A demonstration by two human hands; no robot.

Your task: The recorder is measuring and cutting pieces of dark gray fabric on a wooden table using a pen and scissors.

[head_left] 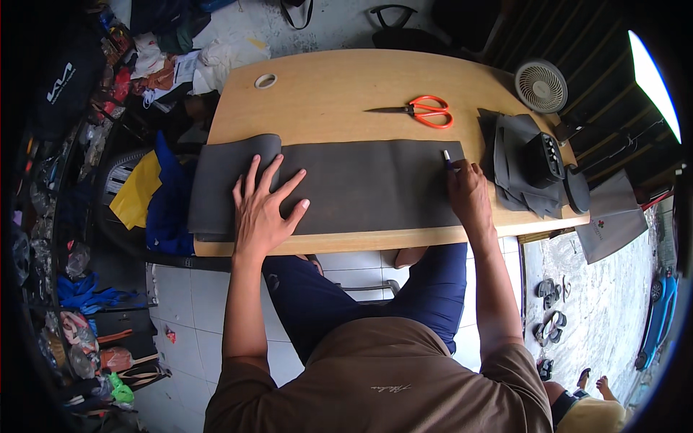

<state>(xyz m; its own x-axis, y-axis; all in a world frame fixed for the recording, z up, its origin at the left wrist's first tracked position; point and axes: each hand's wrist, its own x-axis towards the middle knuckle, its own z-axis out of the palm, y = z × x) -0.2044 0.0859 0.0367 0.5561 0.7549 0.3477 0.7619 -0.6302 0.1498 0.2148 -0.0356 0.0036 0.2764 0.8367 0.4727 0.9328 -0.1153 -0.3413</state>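
A long dark grey sheet of fabric-like material lies across the near part of the table, its left end folded over into a thick flap. My left hand rests flat with fingers spread, partly on the flap and partly on the sheet. At the sheet's right end my right hand is closed round a slim pen, white-tipped with a bluish-purple part. The pen's lower part is hidden by the fingers. Beyond the sheet lie scissors with orange handles, blades pointing left.
A tape roll sits at the far left of the wooden table. On the right, dark cut sheets are stacked beneath a black box-shaped device, near a small fan. Yellow cloth and blue cloth hang by the left edge.
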